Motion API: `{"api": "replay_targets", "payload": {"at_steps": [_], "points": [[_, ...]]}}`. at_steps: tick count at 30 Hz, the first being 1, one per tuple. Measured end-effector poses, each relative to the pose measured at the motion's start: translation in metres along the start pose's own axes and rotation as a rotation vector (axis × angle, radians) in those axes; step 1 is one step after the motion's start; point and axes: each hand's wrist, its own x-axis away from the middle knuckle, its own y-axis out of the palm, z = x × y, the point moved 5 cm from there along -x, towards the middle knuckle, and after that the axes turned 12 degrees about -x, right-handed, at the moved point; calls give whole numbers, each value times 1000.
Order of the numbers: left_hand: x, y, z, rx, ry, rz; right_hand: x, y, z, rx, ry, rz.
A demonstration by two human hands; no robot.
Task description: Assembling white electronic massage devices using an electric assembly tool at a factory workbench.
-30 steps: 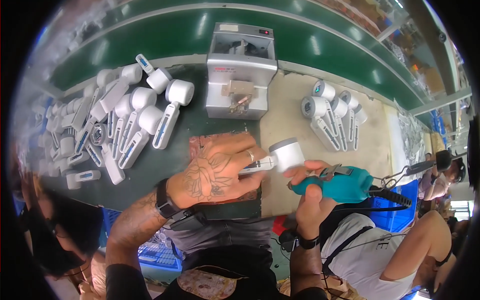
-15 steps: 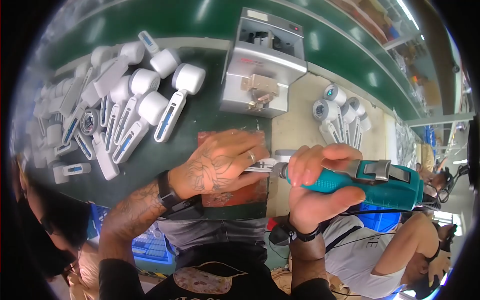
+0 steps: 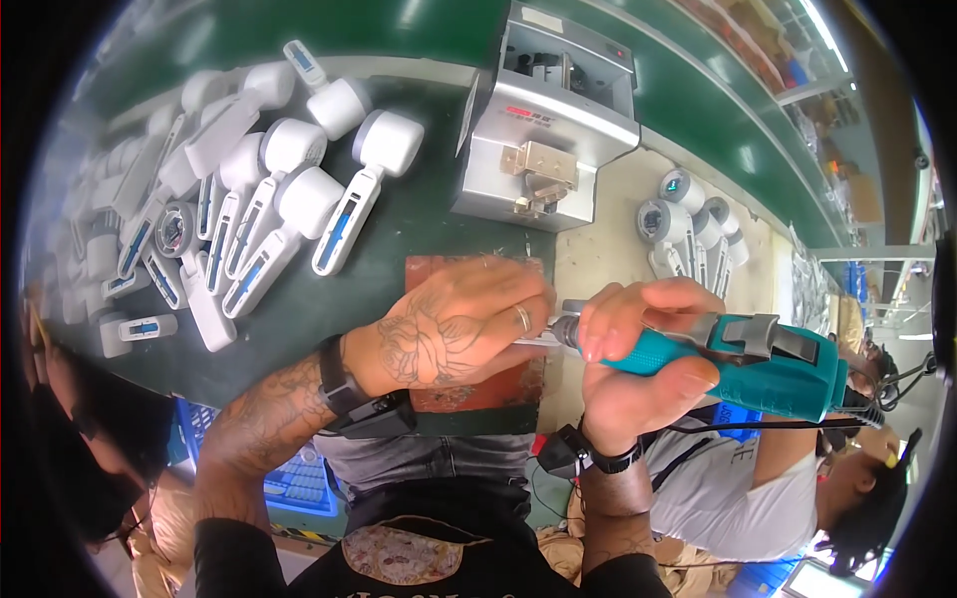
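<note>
My right hand point(image 3: 638, 349) is wrapped round a teal electric screwdriver point(image 3: 768, 371), held nearly level with its tip pointing left. My left hand point(image 3: 449, 329) is closed over a white part point(image 3: 538, 340) above a worn red mat point(image 3: 469, 397). Only a narrow piece of that part shows beyond the fingers, so its full shape is hidden. The screwdriver's grey nose lies right beside it, close to the left fingertips. Whether the bit touches the part, I cannot tell.
Many white round-headed devices with handles point(image 3: 344, 219) are heaped at the left. A grey metal machine point(image 3: 538, 130) stands behind the mat. Several similar devices point(image 3: 688, 224) stand at the right. A black cord point(image 3: 738, 427) trails from the screwdriver. A co-worker in a white shirt point(image 3: 743, 498) sits at the right.
My left fingers now cover more of the white part, beside the screwdriver's nose. The whole view has shifted slightly. At the right, the co-worker's raised arm has come down.
</note>
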Motion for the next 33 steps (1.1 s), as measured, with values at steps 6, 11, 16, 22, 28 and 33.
{"api": "replay_targets", "payload": {"at_steps": [6,11,16,22,28,33], "points": [[-4,0,-3,136,-65,-19,1,-3,-1,-146,50,-24],[-4,-1,-3,160,-72,-12,2,-3,0,-198,51,-42],[-7,0,0,123,-191,14,5,-4,-1,-190,73,5],[0,-7,0,44,-173,-30,-4,8,-10,-151,112,70],[1,-21,-20,-126,-254,-100,-58,25,-2,34,-82,32],[10,-19,-15,-157,-182,6,-89,32,27,66,-82,-58]]}}
